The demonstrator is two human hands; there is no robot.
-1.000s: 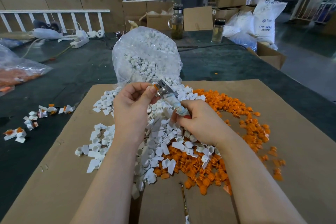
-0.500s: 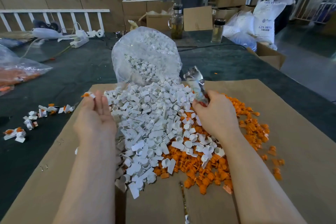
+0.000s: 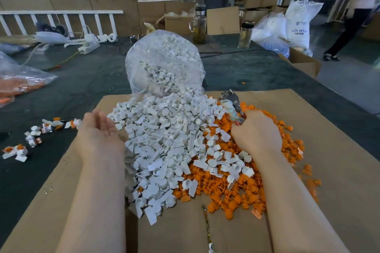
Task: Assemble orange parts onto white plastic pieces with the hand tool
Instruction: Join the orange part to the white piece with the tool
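Observation:
A heap of white plastic pieces (image 3: pixel 164 135) spills from a clear bag (image 3: pixel 164 61) onto the cardboard sheet (image 3: pixel 337 150). Orange parts (image 3: pixel 230 193) lie heaped to its right and front. My right hand (image 3: pixel 257 133) rests on the orange parts, shut on the hand tool (image 3: pixel 231 104), whose metal head points up and away. My left hand (image 3: pixel 100 131) hovers palm up at the left edge of the white heap, fingers apart, with nothing in it. Finished white-and-orange pieces (image 3: pixel 35 137) lie scattered on the dark table to the left.
A clear bag of orange parts (image 3: pixel 18 84) lies at the far left. Two glass bottles (image 3: pixel 199 24), cardboard boxes (image 3: pixel 302 63) and white sacks (image 3: pixel 298 24) stand at the back. A person (image 3: pixel 355 14) walks at the far right. A power strip (image 3: pixel 89 44) with cables lies behind.
My left hand left the tool, swung left and opened, and an assembled piece landed among the finished ones. My right hand carried the tool right and down onto the orange parts.

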